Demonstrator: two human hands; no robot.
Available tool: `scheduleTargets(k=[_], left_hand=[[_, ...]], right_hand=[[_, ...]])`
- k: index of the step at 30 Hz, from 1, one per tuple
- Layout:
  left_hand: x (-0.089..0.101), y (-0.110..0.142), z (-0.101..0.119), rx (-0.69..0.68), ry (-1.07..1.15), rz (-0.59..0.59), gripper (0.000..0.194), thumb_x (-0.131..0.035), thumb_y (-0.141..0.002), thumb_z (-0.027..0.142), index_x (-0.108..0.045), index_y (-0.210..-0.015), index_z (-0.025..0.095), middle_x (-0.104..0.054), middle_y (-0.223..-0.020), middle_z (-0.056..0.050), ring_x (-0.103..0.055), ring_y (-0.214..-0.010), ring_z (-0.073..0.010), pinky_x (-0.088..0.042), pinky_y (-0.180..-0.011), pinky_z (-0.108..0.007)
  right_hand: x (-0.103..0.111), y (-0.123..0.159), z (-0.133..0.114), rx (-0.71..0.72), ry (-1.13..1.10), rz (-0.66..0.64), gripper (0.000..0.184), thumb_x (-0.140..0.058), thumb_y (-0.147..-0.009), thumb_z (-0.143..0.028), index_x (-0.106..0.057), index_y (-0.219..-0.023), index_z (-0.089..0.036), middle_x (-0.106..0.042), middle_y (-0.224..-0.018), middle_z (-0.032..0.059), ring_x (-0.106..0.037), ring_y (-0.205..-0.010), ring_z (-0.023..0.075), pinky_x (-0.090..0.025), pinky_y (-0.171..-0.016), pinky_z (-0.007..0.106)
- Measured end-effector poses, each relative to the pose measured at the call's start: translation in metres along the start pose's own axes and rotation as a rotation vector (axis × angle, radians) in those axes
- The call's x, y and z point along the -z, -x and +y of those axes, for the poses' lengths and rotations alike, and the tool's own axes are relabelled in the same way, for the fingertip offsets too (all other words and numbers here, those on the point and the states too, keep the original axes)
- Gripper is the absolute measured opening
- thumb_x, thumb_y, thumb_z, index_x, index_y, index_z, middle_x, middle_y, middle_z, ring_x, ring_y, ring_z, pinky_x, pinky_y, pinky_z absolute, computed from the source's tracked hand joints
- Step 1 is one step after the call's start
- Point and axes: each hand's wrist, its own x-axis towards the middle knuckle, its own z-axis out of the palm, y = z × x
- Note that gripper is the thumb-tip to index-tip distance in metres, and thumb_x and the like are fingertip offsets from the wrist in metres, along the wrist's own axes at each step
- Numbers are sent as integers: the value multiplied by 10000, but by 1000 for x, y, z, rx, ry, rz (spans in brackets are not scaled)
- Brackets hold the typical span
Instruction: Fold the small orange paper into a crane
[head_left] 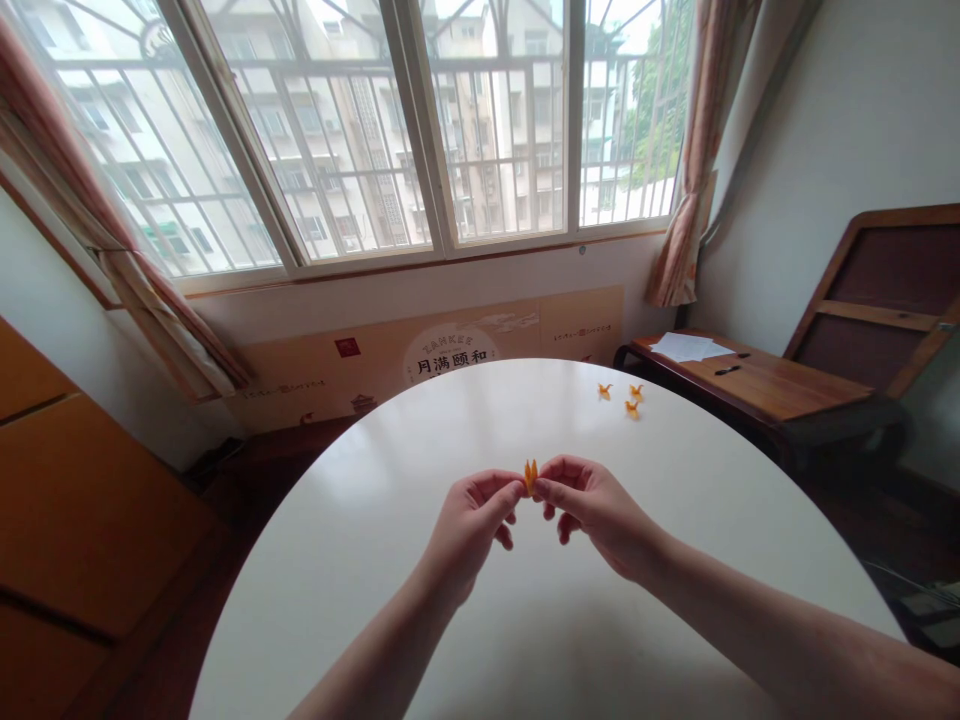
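1. As two bare hands meet above a round white table, a small folded orange piece [531,476] stands upright between the fingertips, its narrow points facing up, over the middle of the tabletop.
2. The left hand [469,515] pinches the piece's left side, thumb and forefinger closed on it, the other fingers curled loosely below.
3. The right hand [591,496] grips the opposite side in a matching pinch, thumb against forefinger, its remaining fingers bent and hanging apart beneath.
4. Beyond the hands, toward the far right edge of the white table [360,580], three small orange figures [633,409] with pointed tips sit in a close group, well apart from the held piece.
5. At right, white papers [690,347] and a dark pen [727,370] lie on a low wooden stand [817,385].
6. Behind the table, a printed panel [300,388] with Chinese characters lines the wall under a barred window [442,225], flanked by tied curtains [688,230].
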Motion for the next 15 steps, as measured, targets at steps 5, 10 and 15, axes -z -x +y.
scheduleTargets(k=[5, 10, 15], left_hand=[[3, -2, -1, -92, -126, -30, 321, -768, -745, 433, -737, -815, 121, -585, -627, -18, -478, -548, -106, -430, -414, -182], [6, -2, -5, -241, -342, 32, 264, -740, -785, 400, -723, -824, 140, -642, -715, -48, -528, -594, -132, -455, -419, -197], [5, 0, -8, -424, -466, 103, 109, -723, -802, 274, -700, -758, 177, -689, -810, -46, -567, -638, -122, -442, -458, -173]], right_hand=[[0, 0, -2, -3, 7, -8, 415, -846, -689, -498, -665, -811, -145, -607, -734, 26, -553, -656, 126, -444, -430, 163], [0, 2, -3, 0, 57, -29, 410, -803, -735, -498, -720, -908, -136, -649, -817, 68, -571, -701, 147, -460, -434, 174], [1, 2, -2, 22, 79, -51, 418, -803, -726, -498, -738, -919, -132, -648, -792, 75, -587, -731, 170, -468, -436, 181]])
